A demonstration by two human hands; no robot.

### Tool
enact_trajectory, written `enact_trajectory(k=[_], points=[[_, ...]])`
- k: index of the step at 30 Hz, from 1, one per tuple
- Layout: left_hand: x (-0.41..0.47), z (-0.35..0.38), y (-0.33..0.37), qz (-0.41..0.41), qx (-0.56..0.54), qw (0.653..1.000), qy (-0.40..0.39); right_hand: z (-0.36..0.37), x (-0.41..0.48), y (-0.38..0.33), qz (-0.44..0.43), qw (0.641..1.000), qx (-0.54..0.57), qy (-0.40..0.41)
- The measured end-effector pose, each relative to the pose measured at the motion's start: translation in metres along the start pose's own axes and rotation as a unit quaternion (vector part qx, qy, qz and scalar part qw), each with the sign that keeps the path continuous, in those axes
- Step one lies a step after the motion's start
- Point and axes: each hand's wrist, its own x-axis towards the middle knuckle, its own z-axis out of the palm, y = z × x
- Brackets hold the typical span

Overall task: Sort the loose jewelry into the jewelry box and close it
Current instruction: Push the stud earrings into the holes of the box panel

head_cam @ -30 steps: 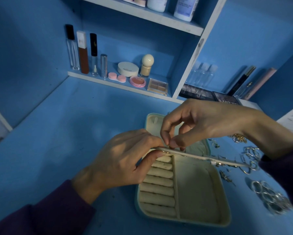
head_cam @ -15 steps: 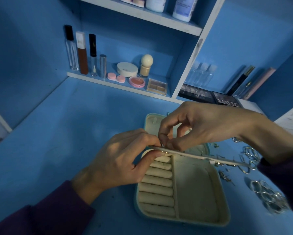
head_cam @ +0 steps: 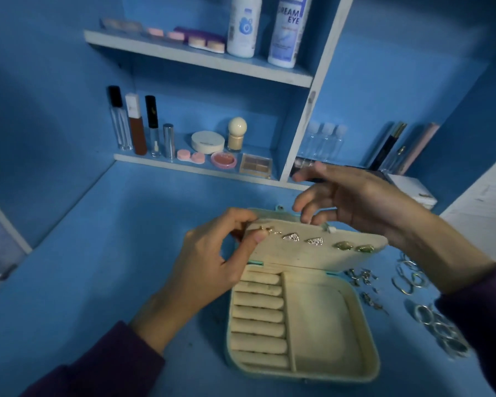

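The left hand (head_cam: 212,265) pinches the left end of the cream velvet earring panel (head_cam: 312,255), lying left-to-right over the open cream jewelry box (head_cam: 318,325) on the blue bench (head_cam: 126,253), while the right hand (head_cam: 355,202), fingers spread and empty, hovers nearer the loose metal earrings (head_cam: 361,277) right of the box.

The left hand's (head_cam: 209,270) thumb covers part of a small gold earring (head_cam: 269,230) on the beige velvet earring flap (head_cam: 312,253). The right hand's (head_cam: 355,202) fingertips (head_cam: 300,176) are blurred. The two tall white bottles (head_cam: 287,30) are cut off by the top edge, and the pile of silver rings (head_cam: 441,330) smears together.
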Motion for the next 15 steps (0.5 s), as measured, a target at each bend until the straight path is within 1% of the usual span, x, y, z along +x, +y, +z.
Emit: enact_trajectory(k=[4,7,11,15], points=[[0.012,0.006,-0.001,-0.063,-0.052,0.997,-0.013,-0.017,-0.006,0.011,0.010,0.989,0.105,0.106],[0.020,0.010,-0.005,-0.129,-0.086,0.988,-0.021,-0.022,-0.010,0.020,0.006,0.980,0.138,0.145],[0.026,0.016,-0.010,-0.254,-0.159,0.954,-0.029,-0.019,-0.012,0.031,0.008,0.975,0.133,0.176],[0.024,0.015,-0.012,-0.317,-0.241,0.916,-0.046,-0.019,-0.015,0.042,0.035,0.978,0.076,0.190]])
